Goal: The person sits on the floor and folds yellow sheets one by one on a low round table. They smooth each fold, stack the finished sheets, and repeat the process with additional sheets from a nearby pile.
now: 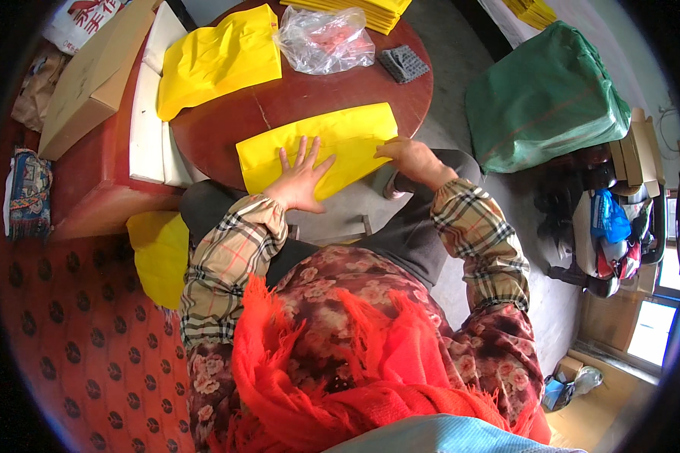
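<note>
A folded piece of yellow fabric-like material (345, 133) lies at the near edge of a round red-brown table (221, 136), partly overhanging it. My left hand (301, 178) rests on its left part with the fingers spread. At its right end, my right hand (416, 160) pinches the corner between thumb and fingers. Farther back on the table lie another yellow piece (221, 59), a clear plastic bag (326, 42) with reddish contents, a grey knitted or crocheted cloth (403, 63) and a stack of folded yellow pieces (368, 12).
A large green woven bag (544, 102) stands to the right of the table. On the left are a red bench or chest (107, 175) with white cushions (146, 124) and a cardboard box (93, 85). One more yellow piece (158, 255) hangs beside my left sleeve.
</note>
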`<state>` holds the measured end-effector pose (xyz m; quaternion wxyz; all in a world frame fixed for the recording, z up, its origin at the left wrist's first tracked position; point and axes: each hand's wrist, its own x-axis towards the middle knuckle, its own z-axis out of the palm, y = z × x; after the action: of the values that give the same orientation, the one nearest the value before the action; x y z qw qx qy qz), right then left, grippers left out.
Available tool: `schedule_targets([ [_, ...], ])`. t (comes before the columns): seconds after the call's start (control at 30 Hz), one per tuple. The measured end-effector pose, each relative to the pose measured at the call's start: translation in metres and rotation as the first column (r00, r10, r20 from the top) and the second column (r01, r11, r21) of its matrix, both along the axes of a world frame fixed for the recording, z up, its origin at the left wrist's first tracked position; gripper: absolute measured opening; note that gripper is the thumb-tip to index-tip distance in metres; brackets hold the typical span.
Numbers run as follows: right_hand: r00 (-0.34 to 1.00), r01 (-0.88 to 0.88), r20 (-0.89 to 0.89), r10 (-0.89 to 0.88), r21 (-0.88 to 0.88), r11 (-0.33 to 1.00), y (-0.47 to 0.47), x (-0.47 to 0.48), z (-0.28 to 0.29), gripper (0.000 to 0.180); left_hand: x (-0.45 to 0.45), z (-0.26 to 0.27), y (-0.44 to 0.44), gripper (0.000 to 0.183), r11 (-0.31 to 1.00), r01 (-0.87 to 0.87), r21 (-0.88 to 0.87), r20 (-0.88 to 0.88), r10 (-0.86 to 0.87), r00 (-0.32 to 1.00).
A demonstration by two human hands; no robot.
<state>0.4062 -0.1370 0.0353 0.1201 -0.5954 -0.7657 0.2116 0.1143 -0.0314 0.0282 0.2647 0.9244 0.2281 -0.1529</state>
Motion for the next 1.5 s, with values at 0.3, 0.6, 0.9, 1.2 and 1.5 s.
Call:
schedule_targets([
  [0.3,1.0,0.015,-0.01,-0.02,-0.362,0.932,0.047,0.015,0.018,0.028,-0.046,0.005,0.028,0.103,0.977,0.039,-0.211,0.218,0.008,0.976],
  [0.6,1.0,0.008,0.022,0.002,-0.443,0.897,0.073,0.022,0.017,0.038,-0.123,0.009,0.027,0.1,0.911,-0.283,-0.3,0.405,0.39,0.827],
  [0.9,1.0,0.011,-0.001,-0.013,-0.449,0.894,0.068,0.02,0.024,0.034,-0.13,-0.033,0.009,0.071,0.911,-0.4,0.105,0.668,0.233,0.707],
  [1.2,0.997,0.062,-0.019,-0.08,-0.459,0.886,0.057,0.021,0.019,0.029,-0.122,-0.035,0.003,0.032,0.924,-0.378,-0.062,0.808,0.268,0.524],
  [1.5,0.997,0.081,0.041,-0.071,-0.442,0.893,0.07,0.02,0.019,0.031,-0.104,-0.045,0.01,0.023,0.565,-0.719,-0.406,0.543,0.781,0.307],
])
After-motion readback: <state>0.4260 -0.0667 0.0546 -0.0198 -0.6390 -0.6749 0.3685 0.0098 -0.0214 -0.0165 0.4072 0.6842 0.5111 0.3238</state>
